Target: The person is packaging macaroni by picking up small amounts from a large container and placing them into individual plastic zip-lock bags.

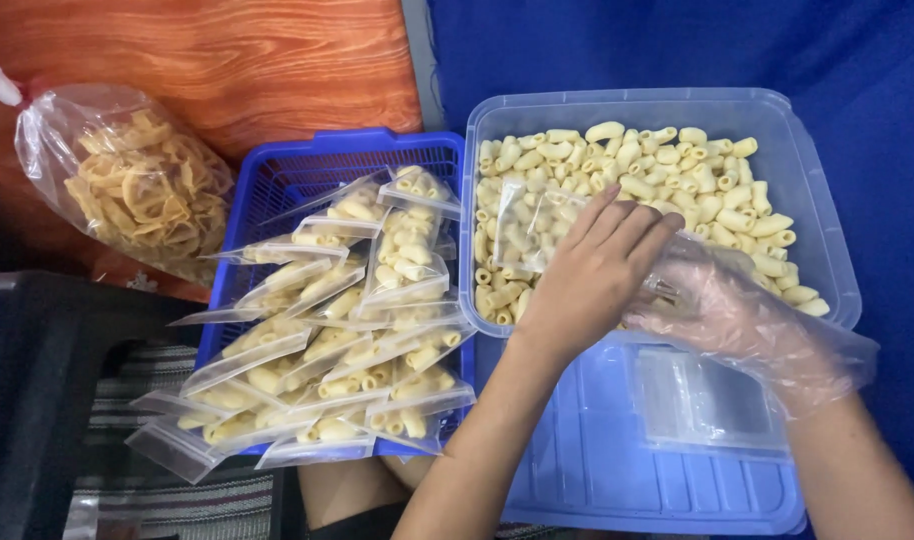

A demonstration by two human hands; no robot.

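Blue cloth backdrop, wood floor far left. Left hand grip closed on small clear bag, held over clear tub of macaroni. Gloved right hand beside it, grip state unclear. Filled bags piled in blue basket left.

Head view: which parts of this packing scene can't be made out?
- Right hand: fingertips hidden by the left hand and the crumpled glove.
- Small clear bag: its mouth is covered by the left hand.
- Clear tub of pasta: near wall behind both hands.
- Knotted bag of crisps: its top is cut off by the left edge.
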